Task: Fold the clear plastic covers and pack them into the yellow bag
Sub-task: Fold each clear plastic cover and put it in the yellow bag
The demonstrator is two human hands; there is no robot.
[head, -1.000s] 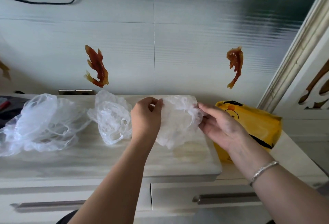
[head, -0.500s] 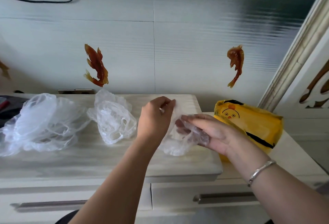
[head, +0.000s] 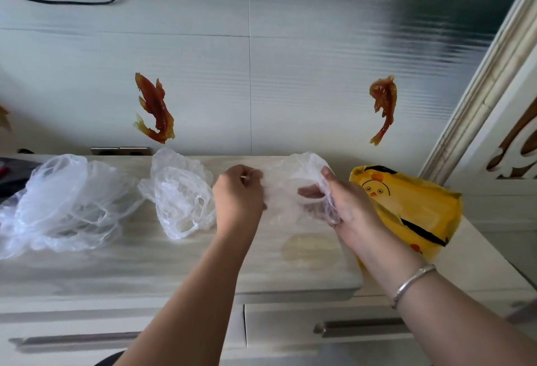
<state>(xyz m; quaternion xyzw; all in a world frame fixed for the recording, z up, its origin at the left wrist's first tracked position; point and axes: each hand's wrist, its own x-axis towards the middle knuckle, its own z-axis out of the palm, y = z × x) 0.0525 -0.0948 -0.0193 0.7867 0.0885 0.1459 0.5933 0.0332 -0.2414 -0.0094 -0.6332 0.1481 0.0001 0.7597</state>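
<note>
A clear plastic cover (head: 286,188) is stretched between my hands above the pale wooden cabinet top (head: 180,261). My left hand (head: 239,195) pinches its left edge. My right hand (head: 334,203) grips the bunched right end, with fingers showing through the film. Right behind my right hand lies the yellow bag (head: 406,208) with a chick face, on the lower ledge. A second crumpled clear cover (head: 180,191) sits just left of my left hand. A larger heap of clear covers (head: 64,205) lies at the far left.
The wall with two orange fish stickers (head: 154,109) stands close behind the cabinet. Drawers with metal handles (head: 357,326) run below the front edge. A dark object (head: 11,173) sits at the far left. A white door frame (head: 479,104) rises on the right.
My hands drew together, folding the cover in, then spread apart again. The cover is now stretched wide, with my right hand wrapped in its right end.
</note>
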